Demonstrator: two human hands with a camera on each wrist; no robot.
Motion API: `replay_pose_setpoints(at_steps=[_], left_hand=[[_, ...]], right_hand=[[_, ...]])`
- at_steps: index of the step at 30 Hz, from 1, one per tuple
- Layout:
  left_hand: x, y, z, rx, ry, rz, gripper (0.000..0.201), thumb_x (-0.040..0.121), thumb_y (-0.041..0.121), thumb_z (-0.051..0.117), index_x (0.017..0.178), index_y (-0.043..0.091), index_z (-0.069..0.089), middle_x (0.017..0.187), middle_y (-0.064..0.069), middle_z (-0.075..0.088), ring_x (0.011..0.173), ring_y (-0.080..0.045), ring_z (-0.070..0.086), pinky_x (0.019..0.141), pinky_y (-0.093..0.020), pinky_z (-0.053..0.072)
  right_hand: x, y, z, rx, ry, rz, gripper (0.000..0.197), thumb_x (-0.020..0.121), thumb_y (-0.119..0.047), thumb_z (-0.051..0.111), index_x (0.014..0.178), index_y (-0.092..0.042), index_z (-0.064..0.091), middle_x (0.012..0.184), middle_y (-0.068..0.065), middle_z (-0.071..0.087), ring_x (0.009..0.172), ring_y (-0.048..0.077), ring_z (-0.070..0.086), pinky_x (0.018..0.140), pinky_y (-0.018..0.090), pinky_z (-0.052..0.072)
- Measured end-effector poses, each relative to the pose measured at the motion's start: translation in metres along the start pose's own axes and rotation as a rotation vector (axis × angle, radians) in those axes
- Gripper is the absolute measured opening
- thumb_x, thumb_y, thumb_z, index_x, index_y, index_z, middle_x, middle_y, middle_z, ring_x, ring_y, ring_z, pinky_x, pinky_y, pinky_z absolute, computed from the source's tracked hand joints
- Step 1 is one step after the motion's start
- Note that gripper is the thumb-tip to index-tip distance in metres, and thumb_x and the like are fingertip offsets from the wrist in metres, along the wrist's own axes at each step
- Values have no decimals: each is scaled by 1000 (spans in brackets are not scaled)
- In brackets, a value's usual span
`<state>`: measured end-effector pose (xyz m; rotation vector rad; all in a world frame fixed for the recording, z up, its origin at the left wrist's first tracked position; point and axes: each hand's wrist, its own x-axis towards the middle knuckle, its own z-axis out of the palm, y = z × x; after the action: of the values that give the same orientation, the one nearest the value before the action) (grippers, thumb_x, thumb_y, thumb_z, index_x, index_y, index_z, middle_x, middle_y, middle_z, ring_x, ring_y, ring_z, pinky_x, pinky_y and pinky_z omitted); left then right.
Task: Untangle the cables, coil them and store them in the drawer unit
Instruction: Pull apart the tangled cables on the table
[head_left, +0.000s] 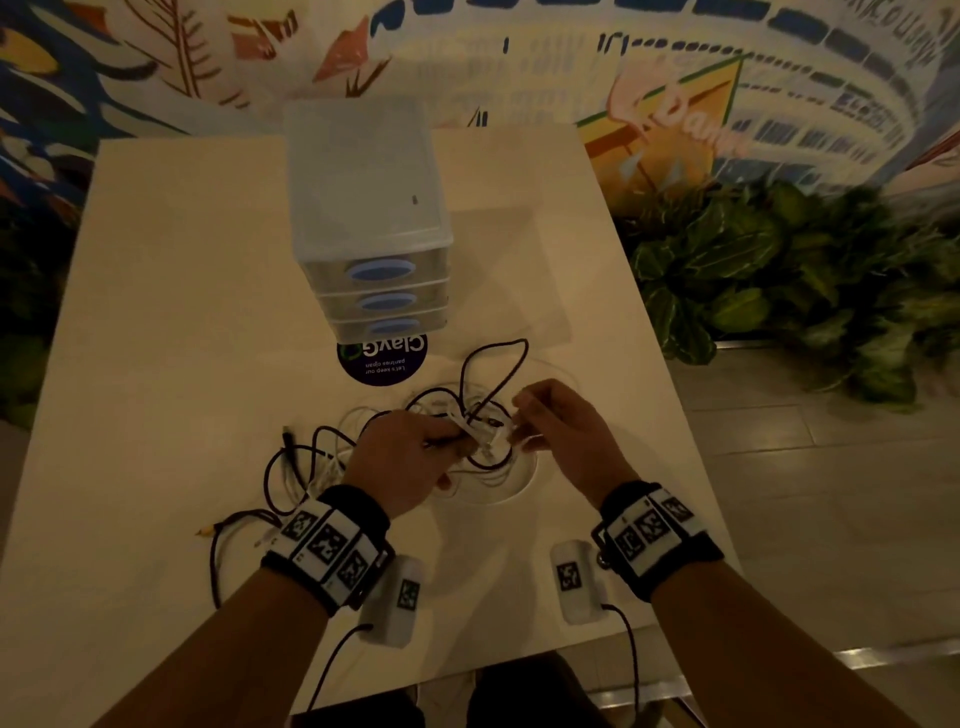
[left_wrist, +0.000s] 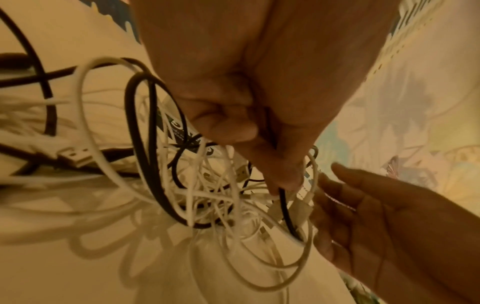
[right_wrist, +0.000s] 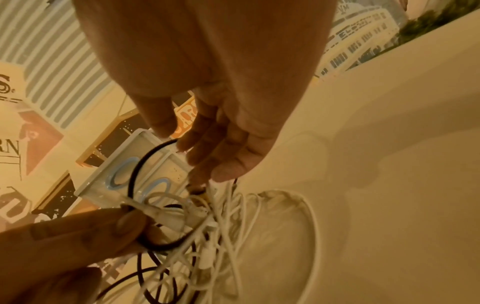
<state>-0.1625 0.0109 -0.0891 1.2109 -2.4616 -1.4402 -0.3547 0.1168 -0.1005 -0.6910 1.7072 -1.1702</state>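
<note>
- My left hand grips a bundle from the tangle of thin black and white cables. In the left wrist view, thumb and fingers are curled shut on a black strand together with white strands. I judge this grip anchors the knot so that strands can be drawn out against it.
- My right hand works at the same knot from the other side. In the right wrist view its fingers extend downward, only slightly bent, with the tips at the white strands. Whether the tips actually pinch a strand is hidden.
- The knot is held just above the pale table top, apparently so that loops hang free and crossings can be read.
- The rest of the tangle trails on the table to the left, near my left wrist. One black loop rises beyond my hands.
- A round dark sticker with white lettering lies on the table just beyond the tangle.
- The translucent plastic three-drawer unit with blue oval handles stands behind the sticker. All three drawers look shut. Its fronts face me, which should keep storing within easy reach.
- No cable is yet free or coiled, so untangling is at an early stage.
</note>
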Motion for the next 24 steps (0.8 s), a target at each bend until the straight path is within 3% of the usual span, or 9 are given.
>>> replay_pose_setpoints(at_steps=[2, 6, 8, 12, 16, 18, 20, 22, 24], left_hand=[[-1, 0, -2, -65, 13, -17, 13, 96, 34, 67, 98, 39, 78, 79, 11, 77, 54, -2, 69, 67, -15, 53], [-1, -1, 1, -176, 41, -66, 15, 97, 27, 66, 98, 25, 80, 82, 7, 77, 52, -12, 71, 60, -19, 55], [-1, 1, 2, -199, 33, -66, 16, 99, 26, 64, 97, 22, 79, 83, 3, 77, 51, -14, 71, 58, -22, 55], [-1, 5, 2, -219, 45, -62, 18, 99, 27, 62, 92, 21, 77, 83, -2, 76, 50, -15, 70, 59, -32, 56], [-2, 8, -2, -307, 45, -102, 15, 97, 30, 66, 89, 22, 76, 80, 1, 78, 54, -22, 71, 62, -40, 61], [-5, 9, -5, -227, 35, -114, 21, 97, 39, 65, 85, 24, 75, 71, 7, 76, 52, -18, 70, 59, -30, 60], [-8, 7, -8, -23, 71, -68, 38, 95, 51, 63, 68, 26, 69, 57, 8, 69, 48, -11, 64, 56, -28, 54], [-11, 6, -11, 177, 199, 11, 47, 93, 54, 61, 57, 24, 57, 46, 7, 54, 47, -7, 53, 51, -23, 38], [-15, 15, -13, 230, 322, 119, 37, 94, 49, 61, 64, 28, 53, 52, 12, 49, 54, -4, 50, 51, -13, 27]], right_hand=[[-5, 7, -5, -112, 3, -25, 13, 103, -24, 56, 92, -23, 64, 86, 1, 73, 82, 22, 69, 80, 40, 55], [-17, 19, -11, -616, -135, -203, 6, 98, -38, 61, 100, -38, 67, 96, -13, 65, 88, 3, 61, 77, 21, 48], [-19, 22, -11, -730, -147, -311, 12, 94, -40, 63, 106, -39, 67, 98, -13, 60, 88, 3, 56, 79, 23, 47], [-19, 20, -9, -885, -166, -422, 23, 86, -48, 63, 107, -40, 70, 98, -8, 56, 92, 15, 51, 84, 33, 43], [-17, 11, -15, -931, -138, -498, 29, 89, -62, 56, 103, -44, 73, 100, -13, 55, 95, 10, 46, 83, 30, 37], [-17, 7, -17, -918, -107, -545, 27, 91, -58, 57, 102, -40, 74, 102, -14, 60, 99, 11, 50, 84, 31, 39], [-16, 4, -18, -947, -75, -586, 24, 92, -52, 56, 100, -36, 72, 102, -16, 64, 103, 12, 53, 86, 33, 40], [-17, 0, -17, -969, -87, -586, 17, 91, -47, 56, 95, -35, 67, 96, -17, 63, 99, 11, 51, 84, 31, 36], [-18, -4, -14, -1011, -118, -588, 13, 89, -46, 56, 91, -35, 61, 84, -18, 56, 88, 10, 44, 77, 30, 31]])
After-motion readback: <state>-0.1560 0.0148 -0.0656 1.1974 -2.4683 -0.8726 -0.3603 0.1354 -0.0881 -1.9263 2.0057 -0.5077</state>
